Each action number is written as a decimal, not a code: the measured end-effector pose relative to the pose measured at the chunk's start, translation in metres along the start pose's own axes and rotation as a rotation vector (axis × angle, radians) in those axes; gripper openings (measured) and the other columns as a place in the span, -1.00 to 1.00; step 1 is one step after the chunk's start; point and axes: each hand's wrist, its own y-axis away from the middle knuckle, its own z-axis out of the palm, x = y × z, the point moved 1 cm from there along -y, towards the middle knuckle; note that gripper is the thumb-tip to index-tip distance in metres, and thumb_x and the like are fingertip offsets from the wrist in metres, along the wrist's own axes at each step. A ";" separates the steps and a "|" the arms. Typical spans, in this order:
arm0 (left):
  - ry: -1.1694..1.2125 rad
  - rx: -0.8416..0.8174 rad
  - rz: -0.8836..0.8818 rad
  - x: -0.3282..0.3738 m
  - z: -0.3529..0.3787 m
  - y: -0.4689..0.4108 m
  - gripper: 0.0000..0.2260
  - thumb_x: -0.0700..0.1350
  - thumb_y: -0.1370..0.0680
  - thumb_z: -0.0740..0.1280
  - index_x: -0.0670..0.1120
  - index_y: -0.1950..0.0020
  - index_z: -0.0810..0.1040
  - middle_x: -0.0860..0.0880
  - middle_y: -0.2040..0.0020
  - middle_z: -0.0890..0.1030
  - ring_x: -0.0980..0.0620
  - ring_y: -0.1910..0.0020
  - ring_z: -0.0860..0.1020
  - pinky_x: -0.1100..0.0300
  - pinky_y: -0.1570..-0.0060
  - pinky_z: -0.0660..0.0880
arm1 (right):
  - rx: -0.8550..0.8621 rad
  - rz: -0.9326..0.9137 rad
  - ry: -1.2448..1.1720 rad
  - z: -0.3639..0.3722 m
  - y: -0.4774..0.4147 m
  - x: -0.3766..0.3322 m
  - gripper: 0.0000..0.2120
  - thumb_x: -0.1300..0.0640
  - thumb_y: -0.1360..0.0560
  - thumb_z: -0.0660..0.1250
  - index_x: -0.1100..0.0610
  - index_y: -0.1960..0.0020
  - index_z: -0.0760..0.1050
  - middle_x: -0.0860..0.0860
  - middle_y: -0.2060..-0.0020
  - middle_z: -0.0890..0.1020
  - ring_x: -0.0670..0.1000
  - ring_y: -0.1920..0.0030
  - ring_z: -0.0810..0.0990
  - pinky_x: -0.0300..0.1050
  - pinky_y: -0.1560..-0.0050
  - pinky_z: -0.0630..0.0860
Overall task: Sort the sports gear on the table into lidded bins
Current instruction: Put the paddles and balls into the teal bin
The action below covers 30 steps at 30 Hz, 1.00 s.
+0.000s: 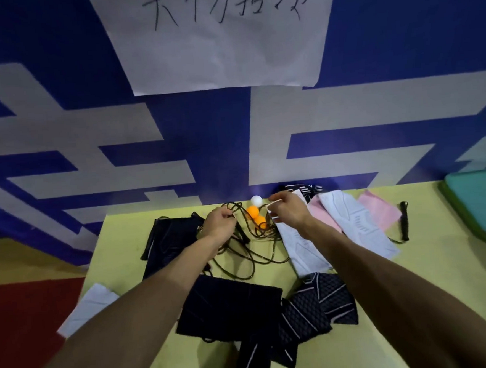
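Note:
On the yellow table (415,286) lies a tangled black jump rope (250,258). My left hand (218,224) grips a loop of it at the far side. My right hand (288,211) pinches the top edge of a white sleeve (304,251) that lies beside the rope. Between my hands sit two orange balls (256,216) and a white ball (256,200). Black fabric pads (230,308) and black striped supports (316,308) lie near me. Pink cloths (380,213) and another white sleeve (353,222) lie to the right.
A blue and white wall (88,122) with a handwritten paper sign (217,36) rises right behind the table. A teal bin (479,201) stands at the right edge. A second rope handle (404,221) lies far right. A white cloth (86,307) hangs off the left edge.

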 end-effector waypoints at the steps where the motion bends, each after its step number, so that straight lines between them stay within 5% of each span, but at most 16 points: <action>1: -0.025 -0.022 0.003 -0.005 -0.001 -0.009 -0.72 -0.18 -0.55 0.24 -0.08 -0.25 0.51 -0.06 -0.28 0.52 -0.04 -0.22 0.48 0.12 -0.24 0.41 | 0.017 0.007 0.025 0.004 -0.005 0.001 -0.69 0.24 -0.47 0.27 0.16 -0.21 0.51 0.20 -0.03 0.64 0.15 0.00 0.63 0.16 -0.11 0.58; 9: -0.302 -0.110 0.070 -0.047 0.005 -0.081 -0.65 -0.15 -0.51 0.31 -0.06 -0.30 0.50 -0.07 -0.34 0.45 -0.10 -0.31 0.42 -0.03 -0.33 0.37 | -0.041 -0.028 0.442 0.045 -0.063 0.001 -0.67 0.26 -0.52 0.18 0.23 -0.27 0.46 0.22 -0.14 0.59 0.20 -0.10 0.57 -0.05 -0.05 0.48; 14: -0.436 -0.143 0.138 -0.068 0.024 -0.104 -0.63 -0.18 -0.51 0.31 -0.04 -0.32 0.47 -0.05 -0.29 0.36 -0.05 -0.34 0.26 0.00 -0.34 0.32 | -0.134 -0.068 0.726 0.078 -0.094 0.029 -0.59 0.11 -0.57 0.19 0.11 -0.40 0.29 0.24 -0.27 0.43 0.26 -0.19 0.50 0.07 -0.17 0.48; 19: -0.453 -0.088 0.223 -0.076 0.033 -0.114 -0.69 -0.25 -0.48 0.37 -0.07 -0.21 0.54 -0.07 -0.19 0.36 -0.05 -0.25 0.26 0.11 -0.32 0.31 | -0.163 -0.090 0.725 0.088 -0.105 0.046 -0.50 -0.03 -0.58 0.21 0.00 -0.46 0.16 0.21 -0.32 0.34 0.24 -0.23 0.47 0.14 -0.18 0.48; 24: -0.442 -0.073 0.296 -0.080 0.030 -0.110 -0.73 -0.28 -0.48 0.36 -0.10 -0.16 0.57 -0.08 -0.16 0.42 -0.06 -0.22 0.29 0.20 -0.25 0.29 | -0.207 -0.118 0.803 0.088 -0.098 0.065 -0.49 0.00 -0.57 0.26 0.10 -0.44 0.19 0.21 -0.32 0.29 0.18 -0.21 0.48 0.05 -0.23 0.47; 30: -0.437 -0.088 0.256 -0.063 0.017 -0.108 -0.70 -0.21 -0.51 0.35 -0.10 -0.24 0.53 -0.09 -0.20 0.47 -0.07 -0.23 0.40 0.13 -0.25 0.33 | -0.181 -0.155 0.689 0.085 -0.086 0.069 -0.49 -0.07 -0.58 0.22 0.11 -0.43 0.19 0.17 -0.29 0.33 0.14 -0.11 0.54 0.02 -0.15 0.53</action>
